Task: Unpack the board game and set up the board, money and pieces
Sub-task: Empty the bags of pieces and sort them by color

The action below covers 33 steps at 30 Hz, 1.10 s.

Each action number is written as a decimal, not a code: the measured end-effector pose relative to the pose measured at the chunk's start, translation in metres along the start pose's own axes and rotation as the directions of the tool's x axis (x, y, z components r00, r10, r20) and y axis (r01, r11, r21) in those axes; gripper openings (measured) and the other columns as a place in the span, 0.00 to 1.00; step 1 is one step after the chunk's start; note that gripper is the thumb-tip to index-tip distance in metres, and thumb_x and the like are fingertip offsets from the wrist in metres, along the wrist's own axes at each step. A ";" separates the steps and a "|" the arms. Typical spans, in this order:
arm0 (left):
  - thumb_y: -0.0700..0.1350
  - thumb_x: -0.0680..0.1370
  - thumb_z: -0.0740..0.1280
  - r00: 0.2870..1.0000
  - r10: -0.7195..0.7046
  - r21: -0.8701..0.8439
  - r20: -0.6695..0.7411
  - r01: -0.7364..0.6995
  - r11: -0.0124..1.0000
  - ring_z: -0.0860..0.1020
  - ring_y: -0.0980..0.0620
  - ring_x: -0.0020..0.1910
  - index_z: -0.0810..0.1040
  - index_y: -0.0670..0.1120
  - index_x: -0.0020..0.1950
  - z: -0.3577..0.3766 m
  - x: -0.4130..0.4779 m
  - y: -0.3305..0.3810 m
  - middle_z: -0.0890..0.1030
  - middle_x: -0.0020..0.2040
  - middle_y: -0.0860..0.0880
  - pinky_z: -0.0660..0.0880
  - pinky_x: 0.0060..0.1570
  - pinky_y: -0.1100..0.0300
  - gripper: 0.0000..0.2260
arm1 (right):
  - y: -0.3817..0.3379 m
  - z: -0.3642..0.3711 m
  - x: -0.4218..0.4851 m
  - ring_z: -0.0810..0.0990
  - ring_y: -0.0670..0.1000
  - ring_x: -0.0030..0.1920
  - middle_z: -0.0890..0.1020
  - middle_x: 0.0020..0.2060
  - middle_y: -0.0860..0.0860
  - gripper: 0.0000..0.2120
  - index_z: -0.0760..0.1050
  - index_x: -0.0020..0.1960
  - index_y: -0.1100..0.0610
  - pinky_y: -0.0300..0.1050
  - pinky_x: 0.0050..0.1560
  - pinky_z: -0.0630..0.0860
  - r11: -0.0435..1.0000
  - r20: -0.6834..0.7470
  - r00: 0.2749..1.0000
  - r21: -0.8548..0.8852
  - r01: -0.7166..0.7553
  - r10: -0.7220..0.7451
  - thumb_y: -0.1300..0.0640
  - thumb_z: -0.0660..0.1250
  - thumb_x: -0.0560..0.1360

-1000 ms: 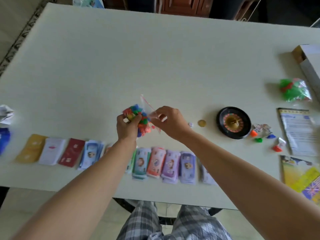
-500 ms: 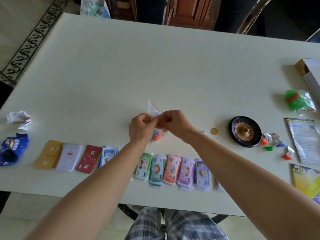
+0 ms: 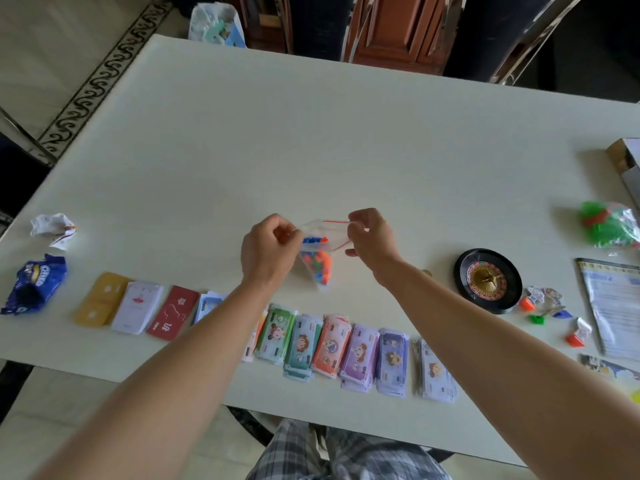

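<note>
A small clear zip bag of coloured plastic pieces (image 3: 318,261) hangs above the middle of the white table (image 3: 311,140). My left hand (image 3: 268,249) pinches its left lip and my right hand (image 3: 372,242) pinches its right lip, so the red-lined mouth gapes. Below the hands, stacks of play money (image 3: 339,351) lie in a row along the near edge. To their left lie card decks (image 3: 136,306) in yellow, white and red. A black roulette wheel (image 3: 487,280) sits to the right, with small pawns (image 3: 535,313) beside it.
A bag of green pieces (image 3: 609,226) and a cardboard box (image 3: 627,168) lie at the far right, above printed sheets (image 3: 613,306). At the left sit a blue snack wrapper (image 3: 34,284) and crumpled paper (image 3: 52,228). Chairs and a cabinet stand beyond the table.
My hands have moved apart and pulled the bag's mouth wide; a second ago the bag was bunched between them. The camera tilted up, showing more of the far table edge.
</note>
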<state>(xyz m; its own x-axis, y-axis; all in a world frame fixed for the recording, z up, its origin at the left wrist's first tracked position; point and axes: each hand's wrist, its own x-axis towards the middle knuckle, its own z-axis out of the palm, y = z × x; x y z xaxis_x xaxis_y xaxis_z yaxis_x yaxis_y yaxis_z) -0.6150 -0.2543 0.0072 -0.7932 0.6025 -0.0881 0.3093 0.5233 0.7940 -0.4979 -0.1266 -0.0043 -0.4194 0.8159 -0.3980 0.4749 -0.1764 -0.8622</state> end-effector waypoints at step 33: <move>0.35 0.74 0.69 0.899 -0.348 -0.410 0.264 0.432 0.803 0.76 0.49 0.50 0.64 0.47 0.70 -0.052 0.083 -0.107 0.75 0.57 0.48 0.72 0.46 0.62 0.27 | -0.006 0.133 0.020 0.77 0.46 0.30 0.80 0.41 0.52 0.18 0.67 0.61 0.56 0.39 0.30 0.75 0.895 0.058 0.961 0.353 -0.273 0.270 0.55 0.69 0.76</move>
<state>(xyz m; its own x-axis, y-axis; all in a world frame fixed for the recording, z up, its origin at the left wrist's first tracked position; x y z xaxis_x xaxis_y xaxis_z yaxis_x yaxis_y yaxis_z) -0.7405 -0.2915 -0.0538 -0.6824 0.5189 -0.5149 -0.3090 0.4336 0.8465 -0.6120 -0.1825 -0.0486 -0.3199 0.7044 -0.6336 0.2663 -0.5749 -0.7737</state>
